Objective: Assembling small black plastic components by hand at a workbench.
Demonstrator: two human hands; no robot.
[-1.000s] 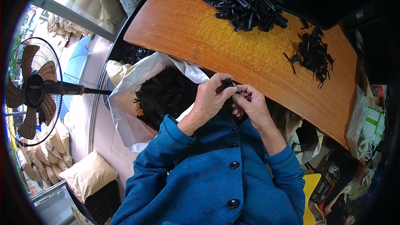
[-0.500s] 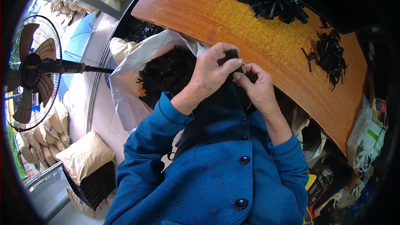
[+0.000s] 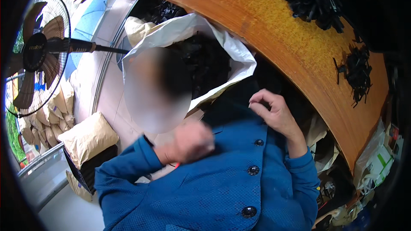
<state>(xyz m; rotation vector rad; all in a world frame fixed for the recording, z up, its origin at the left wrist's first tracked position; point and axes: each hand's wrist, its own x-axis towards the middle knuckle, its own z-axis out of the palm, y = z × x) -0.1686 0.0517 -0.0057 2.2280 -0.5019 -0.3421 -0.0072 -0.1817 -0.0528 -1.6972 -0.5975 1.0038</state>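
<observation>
My left hand (image 3: 193,141) is close to the front of my blue jacket, below the white sack (image 3: 239,50). Motion smears its fingers, so what it may hold is hidden. Over the dark cloth on my lap, my right hand (image 3: 277,112) has its fingers curled, with a gap between thumb and forefinger and nothing visible in it. Many small black pieces (image 3: 205,62) fill the sack, whose mouth gapes toward me. A blurred oval patch covers the sack's left part.
A curved wooden table (image 3: 239,10) stretches across the far side, bearing a large heap of black pieces (image 3: 314,2) and a smaller pile (image 3: 358,72). On the left stand a fan (image 3: 36,53) and a brown paper package (image 3: 88,133). Plastic bags (image 3: 379,160) hang at right.
My hands have parted: the left dropped down and left toward my jacket, the right moved slightly down and right. The dark piece between them is no longer visible. The view has shifted.
</observation>
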